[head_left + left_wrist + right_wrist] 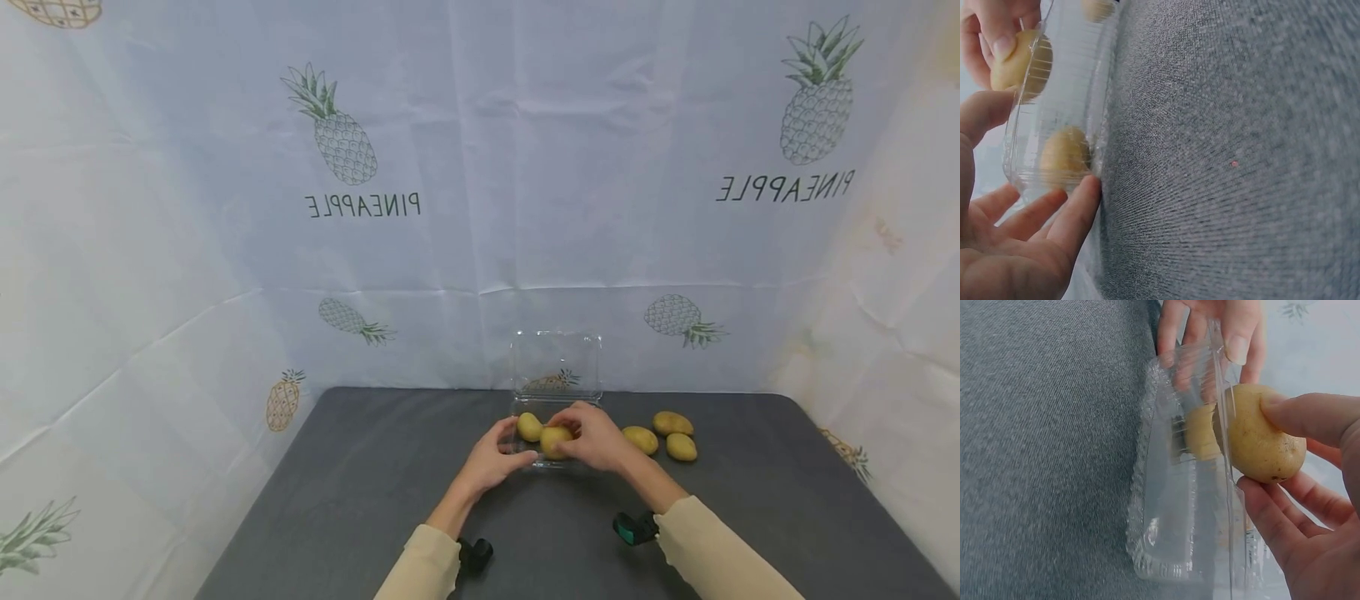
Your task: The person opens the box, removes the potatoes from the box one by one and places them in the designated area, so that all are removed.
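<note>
Grip: right hand [596, 435] is pinching a yellow potato [1260, 434] between thumb and fingers, holding it just at the rim of the clear plastic clamshell box [1175, 506].
Other hand: left hand [495, 454] is steadying the box's near side, fingers [1066, 215] lying fairly straight against the wall rather than curling round it.
Where the potato is: at the box's open edge, half over the rim, touching the plastic; I cannot tell whether it is resting on the rim or hanging free.
Already inside the box: one potato in box [1065, 156] is sitting on the box floor, close to the left hand's side.
Beside the box: three loose potatoes [663, 435] are lying on the grey table [360, 483], to the right of the box.
How the potato handles: I judge it firm, smooth-skinned and fairly weighty for its size; a wrap around its middle is looking safest, as a fingertip pinch could slip.
How the box handles: thin, light and flexible, likely to slide or buckle if pushed; bracing a wall seems wise.
Hard to make out: the box's raised lid [557, 362] is nearly vanishing against the pineapple-print cloth [337, 150]; reflections are blurring the box floor, and the right hand is hiding the box's right side in the head view.
</note>
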`<action>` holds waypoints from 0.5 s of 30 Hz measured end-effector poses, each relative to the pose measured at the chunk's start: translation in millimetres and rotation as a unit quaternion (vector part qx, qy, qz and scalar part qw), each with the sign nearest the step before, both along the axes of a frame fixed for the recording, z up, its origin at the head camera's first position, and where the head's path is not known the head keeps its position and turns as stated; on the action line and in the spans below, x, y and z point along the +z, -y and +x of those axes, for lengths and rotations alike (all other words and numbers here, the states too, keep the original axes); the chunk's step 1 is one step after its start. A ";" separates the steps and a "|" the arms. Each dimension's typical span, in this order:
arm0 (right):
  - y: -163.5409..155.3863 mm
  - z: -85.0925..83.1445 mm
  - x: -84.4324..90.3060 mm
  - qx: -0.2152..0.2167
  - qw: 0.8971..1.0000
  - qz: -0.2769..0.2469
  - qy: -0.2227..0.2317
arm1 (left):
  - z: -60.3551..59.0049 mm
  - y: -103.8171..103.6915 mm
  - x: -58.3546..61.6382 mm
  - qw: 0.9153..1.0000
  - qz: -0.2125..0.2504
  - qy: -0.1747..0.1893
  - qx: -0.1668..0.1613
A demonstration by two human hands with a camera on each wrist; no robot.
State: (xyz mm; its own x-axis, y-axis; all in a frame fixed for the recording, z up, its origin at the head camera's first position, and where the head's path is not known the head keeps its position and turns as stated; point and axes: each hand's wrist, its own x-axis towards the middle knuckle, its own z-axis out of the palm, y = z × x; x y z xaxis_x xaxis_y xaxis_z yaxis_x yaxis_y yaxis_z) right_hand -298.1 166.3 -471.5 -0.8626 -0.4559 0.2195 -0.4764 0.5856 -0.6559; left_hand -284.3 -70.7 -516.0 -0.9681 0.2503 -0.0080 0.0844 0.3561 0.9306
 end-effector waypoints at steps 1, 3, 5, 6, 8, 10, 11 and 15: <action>-1.3 1.4 1.0 -0.001 1.000 -0.003 -0.003 | -0.1 -0.2 0.0 1.000 0.000 0.000 0.001; -4.4 3.9 2.2 0.000 1.000 -0.007 -0.012 | -0.3 -0.6 -0.5 1.000 -0.001 0.001 0.003; -7.4 6.5 3.2 -0.002 1.000 -0.012 -0.021 | -0.5 -1.0 -0.8 1.000 -0.001 0.001 0.004; -8.8 8.0 3.8 -0.004 1.000 -0.014 -0.024 | -0.7 -1.0 -1.0 1.000 -0.002 0.001 0.004; -12.1 10.2 4.0 -0.008 0.999 -0.019 -0.027 | -0.7 -1.0 -0.9 1.000 -0.002 0.001 0.005; -15.6 12.9 4.5 -0.013 0.999 -0.026 -0.026 | -0.5 -0.8 -0.6 1.000 0.000 0.000 0.005; -17.5 14.1 4.6 -0.015 0.999 -0.029 -0.025 | -0.5 -0.6 -0.5 1.000 0.000 0.000 0.005; -25.5 20.0 5.9 -0.023 0.999 -0.037 -0.016 | 0.1 -0.7 0.2 1.000 0.004 -0.004 0.004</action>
